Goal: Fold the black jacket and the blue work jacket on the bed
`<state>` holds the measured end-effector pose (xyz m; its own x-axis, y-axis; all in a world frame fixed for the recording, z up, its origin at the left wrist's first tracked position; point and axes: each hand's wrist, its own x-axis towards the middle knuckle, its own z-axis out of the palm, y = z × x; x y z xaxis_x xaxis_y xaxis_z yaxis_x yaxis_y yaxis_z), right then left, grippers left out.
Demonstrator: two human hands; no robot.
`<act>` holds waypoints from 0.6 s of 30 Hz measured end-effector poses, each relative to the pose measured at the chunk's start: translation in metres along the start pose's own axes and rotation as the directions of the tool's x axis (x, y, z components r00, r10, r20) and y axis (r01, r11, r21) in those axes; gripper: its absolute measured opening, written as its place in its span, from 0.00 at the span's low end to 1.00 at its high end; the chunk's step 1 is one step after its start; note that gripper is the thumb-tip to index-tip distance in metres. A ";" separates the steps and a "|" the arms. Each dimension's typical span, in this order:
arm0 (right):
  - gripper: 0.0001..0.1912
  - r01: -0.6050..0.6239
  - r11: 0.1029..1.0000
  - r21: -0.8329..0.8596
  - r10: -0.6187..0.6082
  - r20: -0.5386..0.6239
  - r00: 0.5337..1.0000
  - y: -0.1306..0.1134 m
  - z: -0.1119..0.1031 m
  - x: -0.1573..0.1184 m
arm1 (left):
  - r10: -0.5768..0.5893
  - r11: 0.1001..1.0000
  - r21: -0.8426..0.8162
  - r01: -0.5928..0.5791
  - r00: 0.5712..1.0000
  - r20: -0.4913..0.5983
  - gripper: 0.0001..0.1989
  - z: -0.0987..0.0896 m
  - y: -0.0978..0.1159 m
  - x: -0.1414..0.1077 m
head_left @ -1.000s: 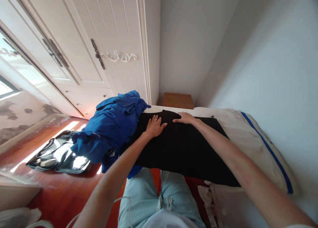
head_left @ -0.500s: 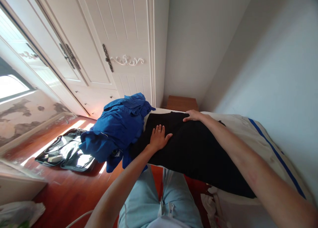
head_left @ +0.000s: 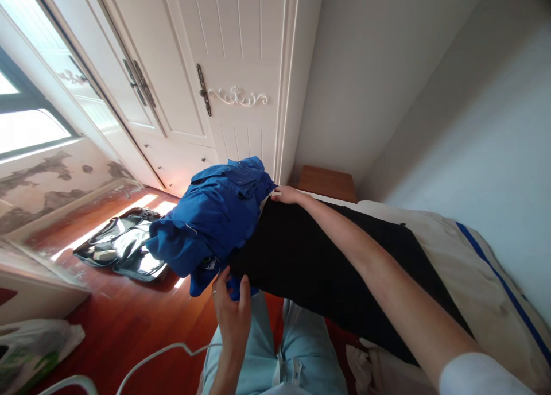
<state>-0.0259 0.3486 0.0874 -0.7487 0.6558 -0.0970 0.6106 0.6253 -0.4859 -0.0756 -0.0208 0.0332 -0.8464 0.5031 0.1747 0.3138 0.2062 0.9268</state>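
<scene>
A black garment (head_left: pixel 318 251) lies spread over the narrow padded surface in front of me. My right hand (head_left: pixel 289 194) is at its far left corner, fingers bent and closed on the edge of the cloth beside the blue clothes. My left hand (head_left: pixel 232 303) is raised just off the near left corner, thumb and fingers apart, with nothing visible between them. Against the black garment's left end rests a bunched heap of blue clothes (head_left: pixel 219 205). The fingertips of my left hand come close to the heap's lower edge.
Beyond stand a white wardrobe (head_left: pixel 245 39) and a small brown wooden stand (head_left: pixel 327 182). An open suitcase (head_left: pixel 120 246) lies on the red wood floor at left. A white cable (head_left: pixel 159 349) runs near my legs. A cream cover with a blue stripe (head_left: pixel 495 268) lies to the right.
My right hand has moved left along the far edge to the black garment's corner. The left hand has lifted off the cloth and come down toward me. The view has shifted left.
</scene>
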 end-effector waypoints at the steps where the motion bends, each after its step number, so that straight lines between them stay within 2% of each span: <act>1: 0.21 -0.008 1.000 0.002 0.008 -0.002 1.000 -0.003 0.008 0.010 | -0.109 0.991 -0.073 0.112 0.993 0.042 0.30 0.001 -0.001 0.002; 2: 0.20 -0.018 1.000 0.005 0.018 -0.004 1.000 -0.005 0.014 0.017 | -0.194 0.970 -0.130 0.204 0.977 0.083 0.32 0.002 -0.002 0.005; 4: 0.17 -0.046 0.999 0.012 0.046 -0.007 0.999 -0.005 0.024 0.028 | -0.286 0.937 -0.174 0.303 0.951 0.117 0.34 0.003 -0.003 0.013; 7: 0.15 -0.124 0.992 0.025 0.125 -0.030 0.992 -0.002 0.031 0.037 | -0.333 0.923 -0.155 0.352 0.934 0.132 0.31 0.005 -0.008 0.024; 10: 0.15 -0.217 0.975 0.056 0.221 -0.081 0.972 0.002 0.034 0.044 | -0.345 0.888 -0.242 0.391 0.915 0.210 0.25 0.006 -0.019 0.028; 12: 0.15 -0.258 0.963 0.078 0.265 -0.110 0.958 0.005 0.036 0.048 | -0.340 0.869 -0.303 0.392 0.917 0.210 0.23 0.007 -0.027 0.028; 14: 0.14 -0.281 0.956 0.085 0.291 -0.128 0.948 0.006 0.038 0.050 | -0.360 0.844 -0.349 0.406 0.913 0.192 0.22 0.008 -0.034 0.026; 18: 0.15 -0.264 0.963 0.047 0.268 -0.145 0.952 0.006 0.041 0.047 | -0.435 0.730 -0.476 0.490 0.871 0.230 0.20 0.011 -0.037 0.023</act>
<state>-0.0679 0.3660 0.0445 -0.5119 0.8536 -0.0963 0.7738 0.4095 -0.4833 -0.1020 -0.0076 -0.0007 -0.7745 0.5412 -0.3276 -0.3911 -0.0025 0.9204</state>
